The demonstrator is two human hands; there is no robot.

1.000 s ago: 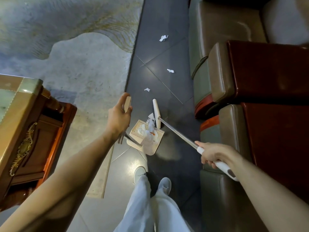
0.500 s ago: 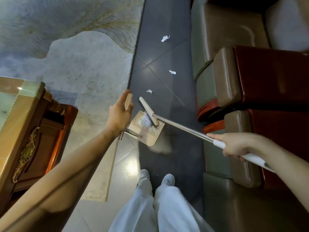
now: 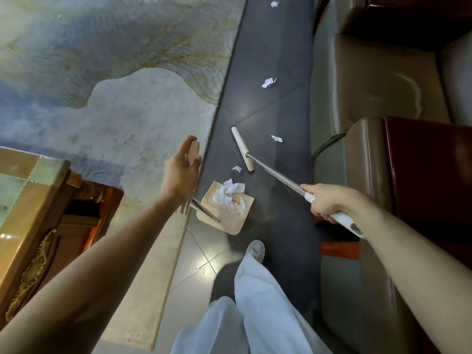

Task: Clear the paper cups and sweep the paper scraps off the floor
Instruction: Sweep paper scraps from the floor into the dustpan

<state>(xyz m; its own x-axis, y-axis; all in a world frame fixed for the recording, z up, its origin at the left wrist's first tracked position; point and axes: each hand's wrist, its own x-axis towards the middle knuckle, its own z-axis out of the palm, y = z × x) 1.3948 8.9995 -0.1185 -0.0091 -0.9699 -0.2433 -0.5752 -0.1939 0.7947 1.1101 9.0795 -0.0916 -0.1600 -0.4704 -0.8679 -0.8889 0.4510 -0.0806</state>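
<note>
Fingers [image 3: 322,213] of the right hand [image 3: 325,203] are clenched round the white grip of the broom [image 3: 277,176], with one finger stretched forward to where the grip meets the metal shaft. On my feed the left hand [image 3: 180,175] shows its back, thumb and fingers closed on the beige top of the dustpan handle [image 3: 194,152]. The handle's metal rod runs down from under the wrist to the dustpan [image 3: 231,222].

Nearest the camera I see pale trousers [image 3: 258,302] and one light shoe [image 3: 256,249] on the dark floor tiles [image 3: 268,111]. Just ahead of the shoe the dustpan sits on the tiles, holding a heap of crumpled paper scraps [image 3: 229,194] with an orange bit among them.

Beyond the pan the broom head [image 3: 242,148] rests on the floor, apart from it. One small scrap [image 3: 237,168] lies between the two, just beside the head's near end. Another scrap [image 3: 277,138] lies to the right of the head, a bigger one [image 3: 269,82] lies farther up the tile strip, and one more [image 3: 274,3] lies near the top edge.

A wooden counter [image 3: 28,190] with a tiled top stands at left, with a patterned rug [image 3: 127,111] beyond it. Brown sofas [image 3: 370,98] with dark red wooden arms line the right.
</note>
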